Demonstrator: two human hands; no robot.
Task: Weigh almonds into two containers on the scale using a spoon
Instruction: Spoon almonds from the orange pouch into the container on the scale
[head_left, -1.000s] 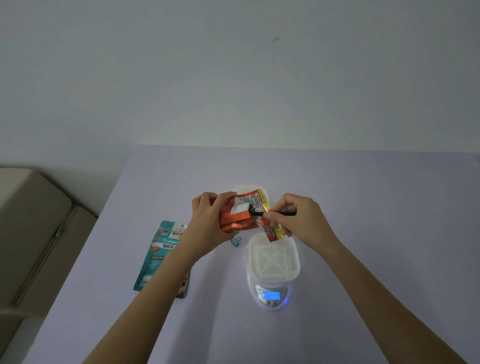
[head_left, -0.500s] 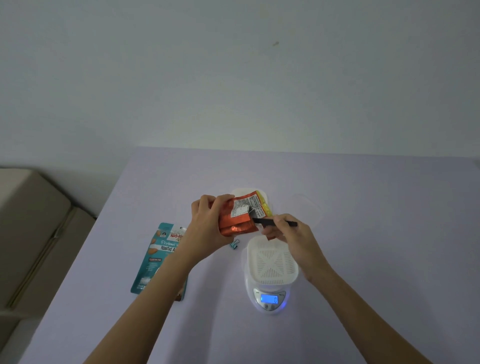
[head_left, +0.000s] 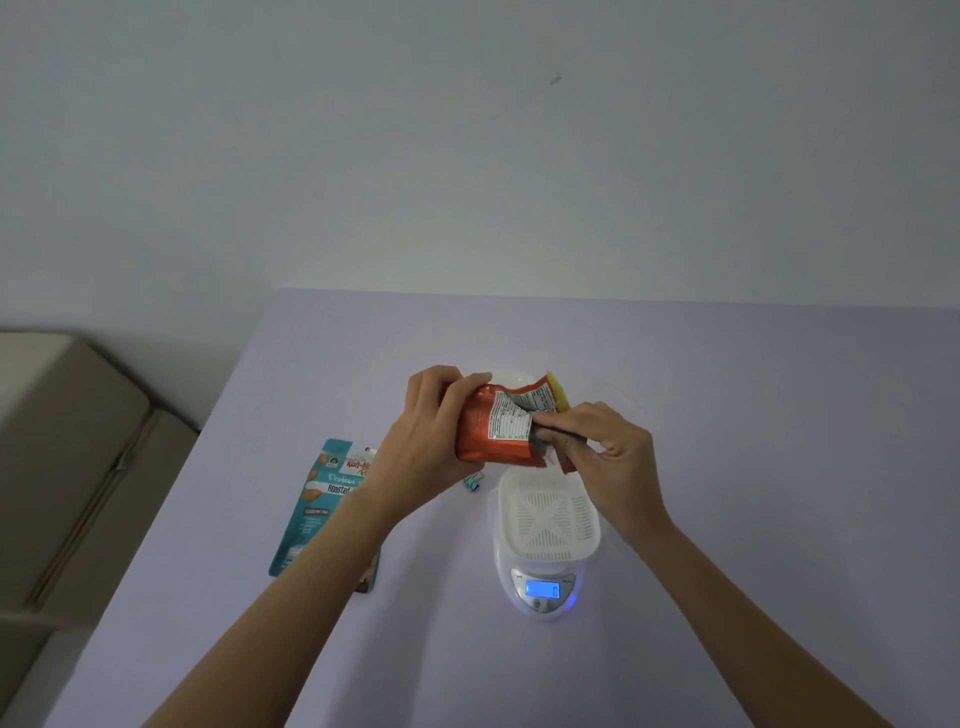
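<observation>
The right hand (head_left: 608, 457), pinching the black spoon (head_left: 558, 434), has risen back to the orange foil pouch (head_left: 493, 431) gripped by the left hand (head_left: 426, 436) (a scoop is coming, I judge). Just below, the perforated white container (head_left: 548, 519) on the scale (head_left: 543, 590) looks empty.

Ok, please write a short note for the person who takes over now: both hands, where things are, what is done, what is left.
Left hand grips the orange bag above the table.
Right hand holds the spoon, its tip hidden at the bag's opening.
White basket sits on the scale, empty; display lit.
Teal bag lies flat on the table, left of the scale.
Done: basket on scale, scale on.
Left: spoon from the bag into the basket, weigh, then repeat for a second one.
</observation>
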